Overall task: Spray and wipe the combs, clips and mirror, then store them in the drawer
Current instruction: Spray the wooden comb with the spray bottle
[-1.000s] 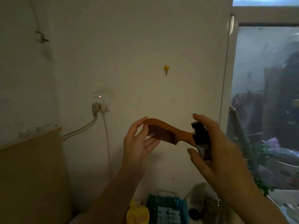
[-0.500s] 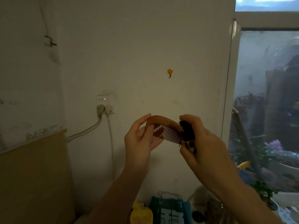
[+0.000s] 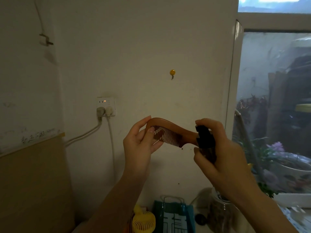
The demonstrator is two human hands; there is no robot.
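Now left hand (image 3: 139,143) pinches comb (image 3: 170,133) — right hand (image 3: 217,153) grips spray bottle (image 3: 204,140), contents unclear.

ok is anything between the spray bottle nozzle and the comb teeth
Nothing visible. The right hand holds the spray bottle right beside the comb, which the left hand holds up by its end.

The left hand (image 3: 139,145) holds a brown comb (image 3: 168,133); the right hand (image 3: 218,158) grips a spray bottle (image 3: 204,140).

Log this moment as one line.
step: spraying comb | left hand: holds comb | right hand: grips spray bottle
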